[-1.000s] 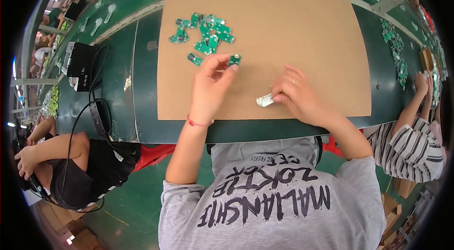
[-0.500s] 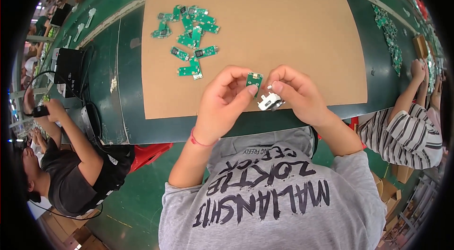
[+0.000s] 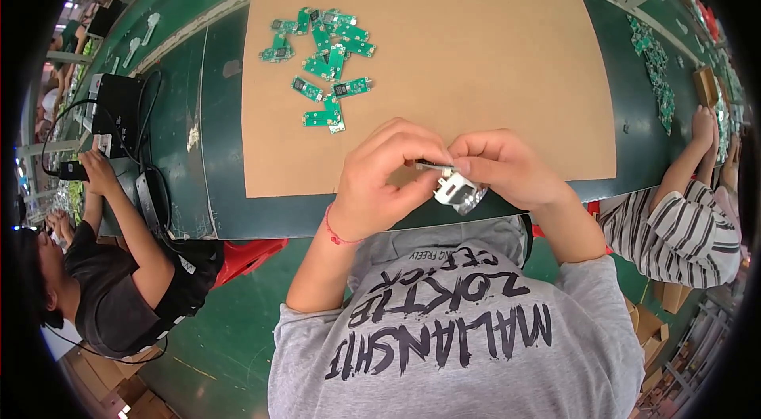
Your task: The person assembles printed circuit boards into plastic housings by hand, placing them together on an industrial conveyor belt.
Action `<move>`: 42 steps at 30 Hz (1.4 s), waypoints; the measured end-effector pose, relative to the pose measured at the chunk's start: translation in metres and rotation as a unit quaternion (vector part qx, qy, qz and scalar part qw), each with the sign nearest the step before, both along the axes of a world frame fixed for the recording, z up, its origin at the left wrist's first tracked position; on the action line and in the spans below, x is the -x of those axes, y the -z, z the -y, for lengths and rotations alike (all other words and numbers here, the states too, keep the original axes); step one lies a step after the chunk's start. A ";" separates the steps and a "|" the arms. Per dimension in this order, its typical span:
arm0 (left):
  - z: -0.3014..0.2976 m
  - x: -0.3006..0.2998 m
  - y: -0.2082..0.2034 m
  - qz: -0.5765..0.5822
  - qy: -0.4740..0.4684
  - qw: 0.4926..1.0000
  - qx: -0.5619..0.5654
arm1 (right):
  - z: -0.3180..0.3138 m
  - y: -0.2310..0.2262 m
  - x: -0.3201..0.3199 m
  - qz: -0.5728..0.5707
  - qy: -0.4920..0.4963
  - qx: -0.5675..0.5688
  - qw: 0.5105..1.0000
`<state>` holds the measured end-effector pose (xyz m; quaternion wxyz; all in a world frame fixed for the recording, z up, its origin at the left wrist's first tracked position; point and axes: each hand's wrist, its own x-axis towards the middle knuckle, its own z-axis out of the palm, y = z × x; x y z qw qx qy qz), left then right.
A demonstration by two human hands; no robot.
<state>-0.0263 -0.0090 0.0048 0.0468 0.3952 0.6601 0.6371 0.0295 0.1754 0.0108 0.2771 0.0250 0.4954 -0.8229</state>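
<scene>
In front of my chest, over the near table edge, my left hand [image 3: 384,177] is closed, pinching a green circuit board [image 3: 432,166] between thumb and fingers. The board is tilted so that mostly its thin edge shows. My right hand [image 3: 511,169] meets it there, thumb and forefinger pinched at the board's end on a small white connector, largely hidden by the fingertips. Just below the fingertips hangs a white plastic part [image 3: 453,188] with a dark slot and a shiny, clear-looking rounded end. Whether a wire joins it to the connector cannot be made out.
A brown cardboard sheet [image 3: 476,46] covers the green table, with several green circuit boards [image 3: 337,62] loosely piled on its left. More boards [image 3: 656,74] lie at the far right. A black box with cables [image 3: 119,118] stands left. People sit at both sides.
The board in my left hand has turned from face-up to nearly edge-on. My right fingertips have moved left and down against its end, and the white part has turned and hangs slightly lower.
</scene>
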 end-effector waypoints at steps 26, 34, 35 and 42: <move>-0.018 -0.015 -0.002 -0.220 -0.251 0.943 -0.001 | 0.025 -0.011 -0.008 -0.237 0.191 -0.046 0.951; -0.013 -0.019 0.000 -0.209 -0.250 0.945 -0.021 | 0.030 -0.011 -0.012 -0.249 0.192 -0.059 0.947; -0.012 -0.021 0.000 -0.184 -0.251 0.950 -0.031 | 0.031 -0.011 -0.012 -0.260 0.185 -0.073 0.945; -0.012 -0.023 -0.005 -0.239 -0.259 0.936 -0.012 | 0.034 -0.010 -0.016 -0.279 0.201 -0.062 0.937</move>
